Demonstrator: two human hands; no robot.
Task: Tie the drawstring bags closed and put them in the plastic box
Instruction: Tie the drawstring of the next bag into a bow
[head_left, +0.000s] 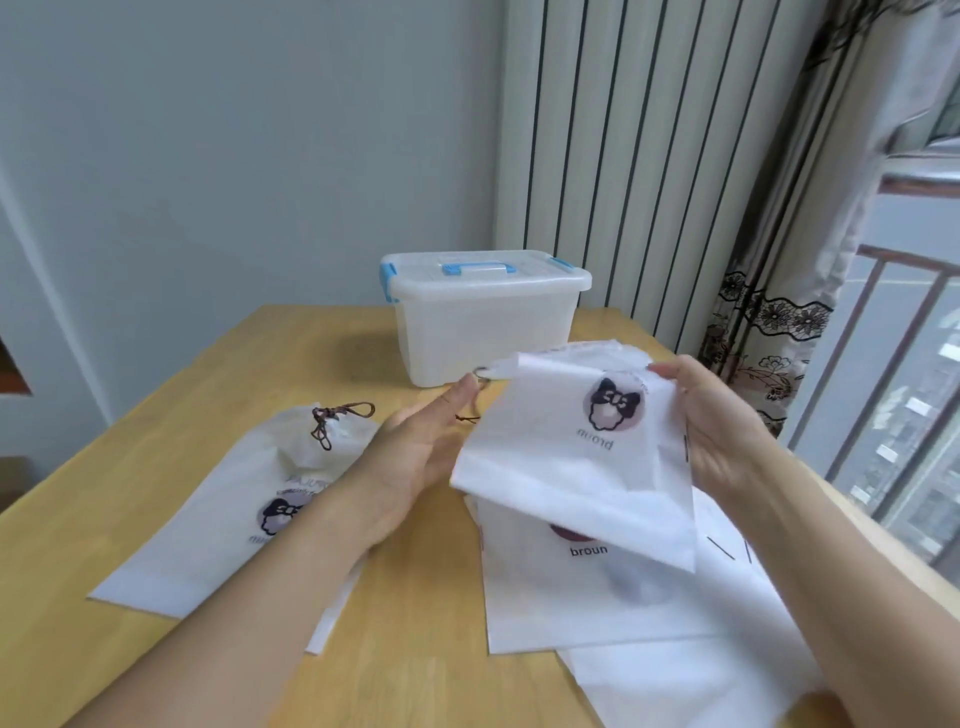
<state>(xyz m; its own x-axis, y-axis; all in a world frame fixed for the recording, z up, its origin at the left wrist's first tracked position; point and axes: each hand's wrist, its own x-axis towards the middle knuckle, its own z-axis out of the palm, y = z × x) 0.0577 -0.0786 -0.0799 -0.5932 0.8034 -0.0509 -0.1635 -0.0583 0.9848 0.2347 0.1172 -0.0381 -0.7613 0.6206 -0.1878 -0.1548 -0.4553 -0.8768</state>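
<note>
One drawstring bag (249, 499), its neck gathered and its cord knotted, is laid flat on the surface (78, 519) left of and nearer than the plastic box (483, 322). Box lid is seen latched; nothing is noted inside. A second bag (571, 467) is held up just in front of the box, untied. Its left cord is pinched by the left hand (415, 457), fingers mostly extended; its right edge is gripped by the curled right hand (722, 441). More untied bags (597, 597) are stacked beneath. Most of the task is judged outstanding.
</note>
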